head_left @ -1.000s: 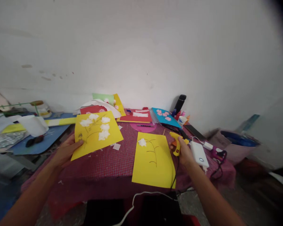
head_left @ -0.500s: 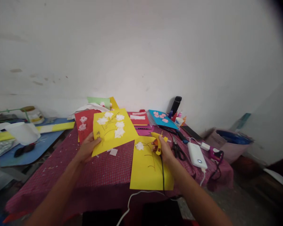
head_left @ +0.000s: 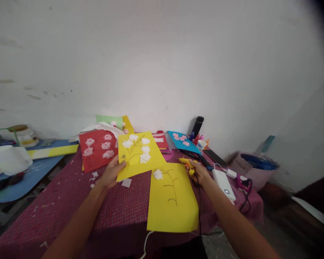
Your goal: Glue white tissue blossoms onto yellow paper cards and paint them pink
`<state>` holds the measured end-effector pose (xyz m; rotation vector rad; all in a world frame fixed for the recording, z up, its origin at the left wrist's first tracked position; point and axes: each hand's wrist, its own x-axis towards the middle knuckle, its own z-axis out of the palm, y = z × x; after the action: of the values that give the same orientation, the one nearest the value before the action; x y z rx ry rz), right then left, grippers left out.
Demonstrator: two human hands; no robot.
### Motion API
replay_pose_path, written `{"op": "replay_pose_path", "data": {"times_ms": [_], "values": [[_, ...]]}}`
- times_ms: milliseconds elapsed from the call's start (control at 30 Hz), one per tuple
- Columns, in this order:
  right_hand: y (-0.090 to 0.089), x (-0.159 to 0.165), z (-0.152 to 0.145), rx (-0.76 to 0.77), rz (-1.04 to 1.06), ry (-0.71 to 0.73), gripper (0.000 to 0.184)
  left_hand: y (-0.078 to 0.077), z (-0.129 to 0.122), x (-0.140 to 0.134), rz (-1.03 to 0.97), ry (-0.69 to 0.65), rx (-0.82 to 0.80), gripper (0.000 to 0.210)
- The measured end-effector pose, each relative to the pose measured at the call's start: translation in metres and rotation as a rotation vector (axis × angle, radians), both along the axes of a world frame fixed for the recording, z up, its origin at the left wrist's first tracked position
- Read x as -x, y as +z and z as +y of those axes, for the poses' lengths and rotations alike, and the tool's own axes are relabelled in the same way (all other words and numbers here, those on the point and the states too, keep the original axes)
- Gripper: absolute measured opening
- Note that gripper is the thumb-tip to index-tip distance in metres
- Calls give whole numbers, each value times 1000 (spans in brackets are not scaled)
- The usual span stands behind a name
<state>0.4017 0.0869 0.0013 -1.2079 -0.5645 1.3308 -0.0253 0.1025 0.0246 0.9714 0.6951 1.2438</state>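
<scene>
My left hand (head_left: pixel 112 172) grips the lower left edge of a yellow paper card (head_left: pixel 136 160) with white paper flowers and drawn stems, held above the table. In my right hand (head_left: pixel 201 172) is a yellow hot glue gun (head_left: pixel 189 165), its nozzle pointing left and its dark cord hanging down. Below it lies a second yellow sheet (head_left: pixel 162 212) with drawn branches and one white paper flower (head_left: pixel 158 174) at its upper left. Beside my left hand rests a red card (head_left: pixel 93 162) with pink paper flowers.
A blue card (head_left: pixel 183 144) with pink flowers lies at the back, near a black bottle (head_left: pixel 197 126) and a paper cup (head_left: pixel 201 145). On the right are a white power bank (head_left: pixel 223 184) and a bin (head_left: pixel 251 169). A blue table (head_left: pixel 13 190) stands left.
My right hand has drawn the glue gun right and down, off the lower yellow sheet's branches. The held card has shifted right, uncovering more of the red card. The view has shifted slightly.
</scene>
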Motion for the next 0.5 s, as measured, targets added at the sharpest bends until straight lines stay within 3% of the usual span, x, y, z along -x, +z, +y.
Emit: {"op": "replay_pose_path", "data": {"times_ms": [300, 500], "values": [[6, -11, 11, 97, -30, 4, 35, 0, -2, 7, -11, 7, 15, 66], [22, -11, 3, 90, -209, -22, 22, -2, -2, 8, 0, -7, 1, 63]]}}
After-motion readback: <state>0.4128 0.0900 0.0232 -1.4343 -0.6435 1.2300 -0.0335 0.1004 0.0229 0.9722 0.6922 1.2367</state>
